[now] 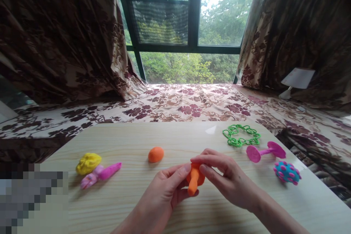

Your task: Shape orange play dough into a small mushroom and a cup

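Note:
Both hands meet over the front middle of the table around a piece of orange modelling clay (193, 181), shaped as a flat disc with a short stem pointing toward me. My left hand (167, 190) grips the disc's left edge, thumb on top and fingers beneath. From the right, my right hand (226, 173) pinches the disc's upper right edge between thumb and fingers. Some fingertips are hidden behind the clay. Beyond my left hand, a smooth orange clay ball (156, 154) rests on the table.
On the left lie a yellow clay lump (88, 163), a marbled pink piece (89, 180) and a pink clay stick (110, 171). At right are a green looped clay ring (232, 141), a pink dumbbell shape (264, 151) and a blue ball with pink dots (286, 172). A lamp (297, 78) stands behind the table (131, 204).

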### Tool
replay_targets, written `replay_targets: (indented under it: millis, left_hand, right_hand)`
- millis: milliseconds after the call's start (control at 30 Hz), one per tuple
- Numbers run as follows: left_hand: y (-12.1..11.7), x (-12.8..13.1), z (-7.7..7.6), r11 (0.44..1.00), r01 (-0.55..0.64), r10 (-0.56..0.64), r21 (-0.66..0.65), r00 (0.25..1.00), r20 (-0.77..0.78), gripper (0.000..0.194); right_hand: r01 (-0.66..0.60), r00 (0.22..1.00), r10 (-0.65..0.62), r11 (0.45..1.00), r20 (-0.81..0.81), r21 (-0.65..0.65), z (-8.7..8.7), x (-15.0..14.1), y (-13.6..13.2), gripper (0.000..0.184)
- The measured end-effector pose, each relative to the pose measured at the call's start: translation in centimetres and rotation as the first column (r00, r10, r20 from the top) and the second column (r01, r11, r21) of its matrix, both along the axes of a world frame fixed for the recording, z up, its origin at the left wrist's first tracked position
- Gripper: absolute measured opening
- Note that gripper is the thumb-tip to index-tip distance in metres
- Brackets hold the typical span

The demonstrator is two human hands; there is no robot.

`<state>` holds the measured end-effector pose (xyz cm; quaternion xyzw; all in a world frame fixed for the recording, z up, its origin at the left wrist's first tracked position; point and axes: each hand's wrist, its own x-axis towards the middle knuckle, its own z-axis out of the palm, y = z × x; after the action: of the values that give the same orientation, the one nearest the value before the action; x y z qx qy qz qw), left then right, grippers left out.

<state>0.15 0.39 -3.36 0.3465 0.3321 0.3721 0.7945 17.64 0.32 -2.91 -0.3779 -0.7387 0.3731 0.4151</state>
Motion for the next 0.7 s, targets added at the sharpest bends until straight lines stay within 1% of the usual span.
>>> replay_targets:
  millis: [167, 233, 300, 400, 533, 700]
  left_hand:
    - [0.02, 0.02, -0.3, 1.0, -0.02, 0.02, 0.005, 1.0, -0.013, 0.025]
    - [0.11, 0.05, -0.28, 0.999, -0.037, 0.037, 0.007, 0.999, -0.011, 0.025]
    - [0.19, 0.09, -0.07, 0.999, -0.054, 0.054, 0.005, 0.999, 0.004, 0.025]
    - [0.24, 0.09, 0.3, 0.999, -0.043, 0.043, -0.001, 0.999, 0.026, 0.025]
    - [0.3, -0.06, 0.27, 1.0, -0.005, 0.004, 0.022, 1.0, 0.017, 0.027]
    - [0.2, -0.16, 0.01, 1.0, -0.007, 0.006, 0.013, 1.0, 0.007, 0.026]
  right_hand:
    - [-0.01, 1.0, 0.009, 1.0, 0.027, 0.028, 0.0, -0.07, -0.03, 0.024]
    - [-0.003, 1.0, 0.003, 1.0, 0.03, 0.008, -0.07, 0.04, -0.05, 0.025]
    - [0.018, 1.0, -0.017, 0.999, 0.016, -0.028, -0.19, 0.18, -0.07, 0.03]
    - [0.02, 1.0, -0.02, 0.999, -0.005, -0.045, -0.39, 0.29, -0.07, 0.036]
    - [-0.003, 1.0, 0.004, 1.0, 0.014, -0.028, -0.37, 0.2, -0.07, 0.029]
    - [-0.01, 0.999, 0.011, 1.0, 0.05, -0.018, 0.13, 0.04, -0.13, 0.027]
